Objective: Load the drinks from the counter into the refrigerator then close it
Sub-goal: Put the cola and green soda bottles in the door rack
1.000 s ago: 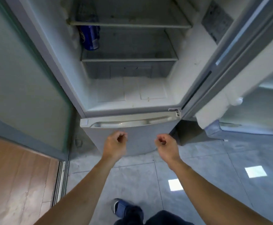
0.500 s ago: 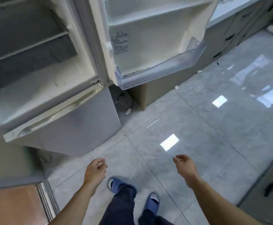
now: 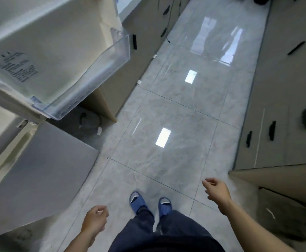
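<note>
Now the view looks down at the floor rather than into the refrigerator, as it did a second ago. Nearest, the person's blue slippers stand on the grey tiles, pointing down the aisle. The left hand hangs low beside the leg, fingers loosely curled around nothing. The right hand is raised a little further out, its fingers relaxed and half bent, also empty.

A second ago both hands hovered before the open compartment, where a blue can already stood on a shelf; since then the body has swung right, away from the fridge. I judge this as the walk back to fetch another drink, so loading is only partly done.

To the left, the grey lower door of the refrigerator is shut. Above it the upper refrigerator door stands wide open, its clear door bin holding nothing that can be seen. A printed label sits on the door's inner lining; its dark lines of writing are too blurred to read, and no brand shows.

Further on, cabinets with black handles line the right side, and more cabinets run along the left behind the door. A pale strip of counter shows at the top edge; no drinks are in view there or anywhere else, so they lie out of frame.
</note>
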A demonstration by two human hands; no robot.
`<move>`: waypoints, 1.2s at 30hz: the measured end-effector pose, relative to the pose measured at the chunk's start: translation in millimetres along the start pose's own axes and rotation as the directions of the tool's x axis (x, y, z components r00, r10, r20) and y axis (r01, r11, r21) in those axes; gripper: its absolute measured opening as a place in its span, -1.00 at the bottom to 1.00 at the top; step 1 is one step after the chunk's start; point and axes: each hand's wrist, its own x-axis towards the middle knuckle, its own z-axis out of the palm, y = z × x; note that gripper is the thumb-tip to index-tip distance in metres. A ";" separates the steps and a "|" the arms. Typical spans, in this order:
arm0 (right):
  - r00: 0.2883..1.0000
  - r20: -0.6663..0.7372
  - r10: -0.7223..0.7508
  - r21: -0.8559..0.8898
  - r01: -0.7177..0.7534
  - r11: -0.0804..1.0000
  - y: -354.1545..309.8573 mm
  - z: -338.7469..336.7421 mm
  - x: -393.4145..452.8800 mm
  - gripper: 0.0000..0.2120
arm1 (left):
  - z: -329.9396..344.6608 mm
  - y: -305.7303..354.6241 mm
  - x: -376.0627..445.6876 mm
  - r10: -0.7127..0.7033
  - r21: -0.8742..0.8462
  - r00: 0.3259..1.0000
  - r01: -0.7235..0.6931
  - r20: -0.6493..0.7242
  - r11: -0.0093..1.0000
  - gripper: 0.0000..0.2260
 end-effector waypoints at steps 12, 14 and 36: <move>0.941 -0.077 0.330 0.102 -0.322 0.941 88.5 -39.2 2.7 -0.86 | 28.9 147.2 62.1 0.173 0.231 0.972 -0.207 0.156 0.951 -0.88; 0.926 -0.053 0.375 0.113 -0.367 0.923 88.4 -47.5 16.3 -0.85 | 44.3 176.0 66.9 0.187 0.242 0.967 -0.226 0.172 0.944 -0.87; 0.987 0.146 -0.066 -0.013 0.069 0.998 -296.3 -124.8 328.3 -0.85 | 153.6 388.6 101.2 0.028 0.137 1.000 -0.027 -0.007 0.990 -0.89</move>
